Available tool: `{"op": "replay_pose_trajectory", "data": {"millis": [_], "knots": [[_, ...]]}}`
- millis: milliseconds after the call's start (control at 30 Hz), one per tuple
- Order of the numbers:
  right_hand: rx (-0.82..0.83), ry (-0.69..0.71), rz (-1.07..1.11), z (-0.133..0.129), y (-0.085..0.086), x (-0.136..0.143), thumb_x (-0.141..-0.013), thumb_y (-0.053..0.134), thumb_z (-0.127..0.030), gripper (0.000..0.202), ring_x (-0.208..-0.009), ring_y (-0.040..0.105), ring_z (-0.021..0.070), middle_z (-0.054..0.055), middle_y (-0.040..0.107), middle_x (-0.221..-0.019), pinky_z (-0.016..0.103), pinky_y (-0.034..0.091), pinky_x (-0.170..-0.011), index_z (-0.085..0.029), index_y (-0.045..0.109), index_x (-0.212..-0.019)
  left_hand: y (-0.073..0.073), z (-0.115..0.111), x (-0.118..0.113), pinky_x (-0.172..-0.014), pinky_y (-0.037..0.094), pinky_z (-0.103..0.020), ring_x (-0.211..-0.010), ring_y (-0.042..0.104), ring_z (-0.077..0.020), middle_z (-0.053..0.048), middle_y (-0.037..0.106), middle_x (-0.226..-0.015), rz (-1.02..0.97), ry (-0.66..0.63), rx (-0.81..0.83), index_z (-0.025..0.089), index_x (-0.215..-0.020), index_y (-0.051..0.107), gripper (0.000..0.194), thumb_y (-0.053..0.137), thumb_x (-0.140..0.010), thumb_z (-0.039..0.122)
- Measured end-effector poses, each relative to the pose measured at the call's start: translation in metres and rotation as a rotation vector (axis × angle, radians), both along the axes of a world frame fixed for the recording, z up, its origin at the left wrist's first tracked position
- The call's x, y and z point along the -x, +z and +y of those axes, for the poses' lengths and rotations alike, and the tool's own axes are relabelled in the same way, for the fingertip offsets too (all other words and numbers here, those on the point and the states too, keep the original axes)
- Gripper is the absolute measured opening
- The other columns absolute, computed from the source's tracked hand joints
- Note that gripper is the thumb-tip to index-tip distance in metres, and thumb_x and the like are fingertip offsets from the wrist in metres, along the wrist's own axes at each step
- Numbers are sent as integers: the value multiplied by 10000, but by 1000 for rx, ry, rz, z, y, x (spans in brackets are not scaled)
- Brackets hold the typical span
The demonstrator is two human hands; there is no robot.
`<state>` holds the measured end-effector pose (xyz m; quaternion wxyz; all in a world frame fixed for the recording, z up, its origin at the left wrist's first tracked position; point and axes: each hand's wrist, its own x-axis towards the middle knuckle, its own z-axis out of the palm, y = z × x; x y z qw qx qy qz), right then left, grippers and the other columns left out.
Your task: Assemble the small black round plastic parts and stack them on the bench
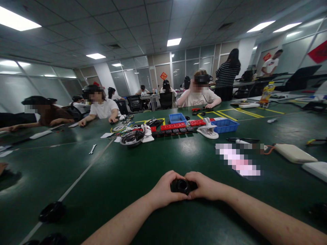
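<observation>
Both my hands meet around a small black part with a round opening [183, 185], close to the near side of the green table [122, 170]. My left hand [166, 189] curls about its left side, thumb below and fingers above. From the right, my right hand [204, 185] grips it the same way, and the fingertips of the two hands touch or nearly touch. The opening faces up toward me. What kind of part it is, I cannot make out. To the lower left sits another black ring-like part [52, 211], with more dark pieces cut off by the bottom edge.
Ahead lie a row of red blocks [173, 126], two blue bins [226, 125], a white clamp [208, 129] and coiled cables [131, 136]. A wrench [92, 149] rests at left. A blurred-out bright phone-like object [238, 161] and a pale power bank-like box [295, 153] lie right. Several people sit around.
</observation>
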<state>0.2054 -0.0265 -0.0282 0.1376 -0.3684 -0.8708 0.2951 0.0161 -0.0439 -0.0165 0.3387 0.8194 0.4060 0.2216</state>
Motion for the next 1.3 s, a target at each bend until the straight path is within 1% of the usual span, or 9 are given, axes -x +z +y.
{"op": "replay_pose_trajectory", "data": {"millis": [233,400,533,667,867,967,1067,1200,1300], "knots": [[30,-91,12,-1,-4,3,-530,706,-287,304,-656,458,122,-25,502,-718,192,309,-535,-157,549,-756,-1,-1,-2,-659,367,-241,-775,465,-151,-12,481,-853,-16,44,-15,190,-884,536,414,667,-563,416],[16,-208,11,-3,-9,8,-482,724,-321,350,-632,442,115,-29,498,-695,186,283,-504,-159,504,-700,-3,-3,-4,-661,371,-251,-777,469,-157,-7,489,-848,-19,121,-33,192,-862,536,368,668,-569,373],[-49,-307,-15,-5,-13,14,-452,719,-384,399,-601,437,115,-27,495,-667,191,272,-486,-168,456,-660,-3,-6,-8,-658,368,-262,-775,466,-161,-4,496,-836,2,210,-60,197,-837,531,302,646,-592,331],[-130,-382,-63,-8,-14,20,-479,682,-429,388,-589,445,123,-17,505,-654,200,269,-480,-177,432,-635,-4,-8,-12,-667,364,-282,-769,469,-168,-4,501,-818,23,300,-93,199,-821,523,281,636,-597,324],[-274,-494,-180,-18,-8,31,-598,592,-379,255,-612,484,149,21,541,-683,231,292,-514,-176,451,-658,-4,-11,-17,-695,354,-309,-783,472,-186,-9,512,-802,76,415,-130,191,-791,519,272,639,-586,326],[-298,-475,-216,-21,-5,32,-625,566,-401,251,-652,504,175,38,552,-705,250,313,-541,-173,476,-683,-5,-11,-18,-701,354,-305,-790,472,-182,-7,510,-810,78,421,-122,192,-803,515,281,636,-590,328],[-279,-408,-188,-19,-4,28,-601,581,-473,340,-696,511,191,47,555,-744,260,337,-574,-168,504,-729,-6,-9,-15,-701,357,-293,-790,471,-174,-6,505,-811,62,390,-126,189,-811,516,281,640,-590,310],[-173,-272,-55,-13,-2,15,-579,628,-446,435,-737,507,178,35,551,-830,251,359,-610,-180,515,-904,-5,-5,-8,-698,370,-263,-812,466,-163,-7,495,-852,-2,245,-89,193,-849,523,296,645,-595,282],[-110,-166,-13,-10,0,7,-584,652,-364,408,-746,498,167,21,546,-845,243,359,-620,-193,521,-930,-5,-2,-3,-702,374,-253,-821,464,-160,-8,489,-869,-26,147,-63,198,-866,527,308,646,-602,303]]}}
